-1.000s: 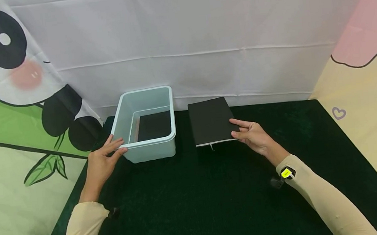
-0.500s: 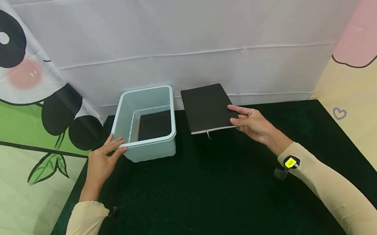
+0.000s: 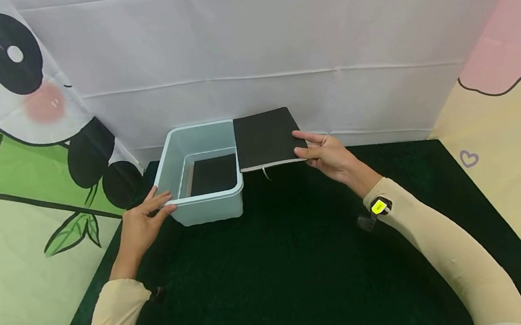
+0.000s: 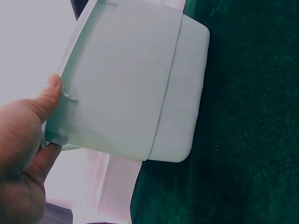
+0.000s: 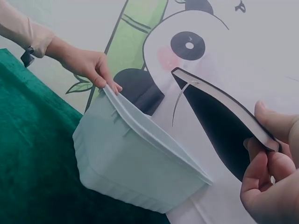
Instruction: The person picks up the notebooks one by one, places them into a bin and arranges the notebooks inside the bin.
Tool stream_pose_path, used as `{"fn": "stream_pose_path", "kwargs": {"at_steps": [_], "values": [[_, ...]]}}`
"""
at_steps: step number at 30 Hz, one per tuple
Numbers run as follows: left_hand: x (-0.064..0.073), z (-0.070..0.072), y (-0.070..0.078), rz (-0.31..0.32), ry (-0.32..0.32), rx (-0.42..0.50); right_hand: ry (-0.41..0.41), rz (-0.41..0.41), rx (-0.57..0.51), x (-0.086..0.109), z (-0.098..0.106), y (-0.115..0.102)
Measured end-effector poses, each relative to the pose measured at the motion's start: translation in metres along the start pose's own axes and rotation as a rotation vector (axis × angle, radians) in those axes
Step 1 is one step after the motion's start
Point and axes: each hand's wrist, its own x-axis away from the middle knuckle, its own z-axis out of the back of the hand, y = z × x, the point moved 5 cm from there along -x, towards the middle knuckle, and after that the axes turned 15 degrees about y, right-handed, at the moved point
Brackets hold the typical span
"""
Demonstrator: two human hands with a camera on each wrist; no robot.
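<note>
A black notebook with a pale ribbon marker is held up by my right hand, thumb on top and fingers beneath its right edge. In the head view its left edge overlaps the right rim of a light blue plastic bin. Seen from the right wrist, the notebook is in the air, apart from the bin. My left hand grips the near left corner of the bin's rim; the left wrist view shows the thumb against the wall. Inside the bin lies another black flat item, likely a notebook.
The bin stands on a dark green cloth-covered table, near its back edge. Behind the table hangs a white cloth, with printed cartoon cloths at the left and right. A watch-like device sits on the right sleeve.
My right hand has lifted the notebook off the table area and carried it leftward to the bin's right rim. The left hand and the bin have stayed in place.
</note>
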Motion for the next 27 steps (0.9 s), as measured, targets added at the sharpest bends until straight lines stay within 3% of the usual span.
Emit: {"fn": "stream_pose_path", "kwargs": {"at_steps": [12, 27], "values": [[0.0, 0.001, 0.0, 0.002, -0.001, 0.012, -0.022, 0.019, 0.072, -0.023, -0.042, -0.005], [-0.001, -0.002, 0.003, 0.026, -0.012, 0.009, 0.005, 0.01, 0.113, -0.052, -0.078, 0.014]]}}
